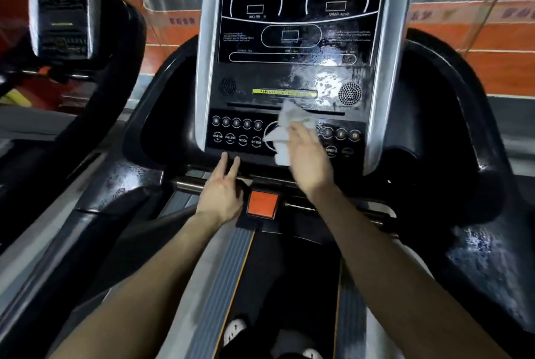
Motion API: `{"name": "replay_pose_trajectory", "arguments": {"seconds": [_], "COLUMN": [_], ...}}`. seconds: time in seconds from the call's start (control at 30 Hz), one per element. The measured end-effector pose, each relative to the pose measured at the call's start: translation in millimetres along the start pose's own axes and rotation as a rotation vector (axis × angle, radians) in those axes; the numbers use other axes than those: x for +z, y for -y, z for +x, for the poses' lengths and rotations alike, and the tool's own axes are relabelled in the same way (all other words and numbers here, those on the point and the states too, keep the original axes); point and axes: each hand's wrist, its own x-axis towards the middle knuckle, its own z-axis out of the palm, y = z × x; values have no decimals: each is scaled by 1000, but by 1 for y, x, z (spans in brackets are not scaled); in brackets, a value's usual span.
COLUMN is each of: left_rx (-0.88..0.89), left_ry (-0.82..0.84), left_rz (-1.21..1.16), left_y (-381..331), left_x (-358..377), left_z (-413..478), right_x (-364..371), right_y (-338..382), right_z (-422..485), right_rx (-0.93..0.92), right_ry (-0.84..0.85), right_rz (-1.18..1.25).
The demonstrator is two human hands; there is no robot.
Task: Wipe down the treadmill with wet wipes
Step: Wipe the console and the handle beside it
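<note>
— Orange and red bands run along the wall behind the glass, and a second machine's console [62,11] sits blurred in the upper left of the frame.

— What can you read on yours?

— On my treadmill console [301,40], upper centre, two dials are marked INCLINE and SPEED km/h. Lower down, a yellow strip [285,92] begins with ALWAYS; the rest is too smeared to read. On the button panel [237,138] below it I make out INCLINE twice, then MODE and ENTER at the left, and SPEED at the right. The small paragraphs of print are illegible.

— Where's the wipe?

— The wet wipe [280,134] is crumpled against the middle of that panel, just under the yellow strip. My right hand [309,156] lies over its lower right part, fingers straight and spread, pressing it to the panel rather than curling round it. The cloth sticks out above and to the left of my fingertips.

— Your other hand?

— My left hand [221,190] holds nothing. Its fingers are stretched out, tips touching the console's bottom edge below the ENTER button, just left of the red stop key [262,203]. A wet sheen [327,80] shows on the console up and right of the wipe.
</note>
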Motion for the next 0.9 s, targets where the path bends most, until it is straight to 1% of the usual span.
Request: {"name": "replay_pose_trajectory", "arguments": {"seconds": [0.07, 0.1, 0.13, 0.17, 0.2, 0.23, 0.27, 0.3, 0.33, 0.4, 0.43, 0.5, 0.57, 0.63, 0.7, 0.77, 0.8, 0.9], "left_rx": [-18, -21, -23, -18, -8, -2, 8, 16, 25, 46, 45, 37, 47, 72, 83, 39, 7, -73], "left_ry": [-1, -1, -2, 6, 16, 31, 49, 69, 84, 74, 72, 71, 61, 46, 27, 2, -10, 8], "left_rz": [-15, -18, -23, -19, -14, -9, 5, 17, 23, 33, 35, 37, 45, 44, 49, 98, 131, 228], "left_y": [-5, -7, -9, -7, -8, -7, -5, -4, -1, 6, 8, 10, 9, 12, 15, 20, 25, 53], "left_x": [1, 0, -2, -3, -7, -10, -13, -17, -19, -20, -19, -15, -13, -11, -10, -7, -7, -9], "left_z": [-2, -3, -4, -5, -6, -6, -5, -4, -3, -1, -1, -2, -5, -5, -8, -16, -21, -31], "right_x": [-19, -27, -29, -26, -15, -5, 6, 14, 18, 15, 8, -10, -26, -37, -33, -13, -3, 20], "right_y": [-54, -63, -61, -49, -29, -4, 22, 42, 50, 38, 23, -17, -58, -72, -53, -11, 17, 70], "right_z": [-42, -57, -65, -62, -52, -39, -25, -12, 3, 20, 18, -7, -42, -60, -42, -2, 20, 60], "right_rx": [237, 346, 408, 402, 327, 199, 62, -44, -119, -149, -125, -74, -84, -55, -86, -160, -227, -380], "right_ry": [-148, -164, -170, -152, -134, -63, 44, 136, 173, 223, 245, 219, 157, 239, 268, 298, 313, 391], "right_rz": [147, 186, 193, 197, 219, 305, 350, 319, 243, 236, 279, 322, 312, 265, 148, 198, 203, 159]}}
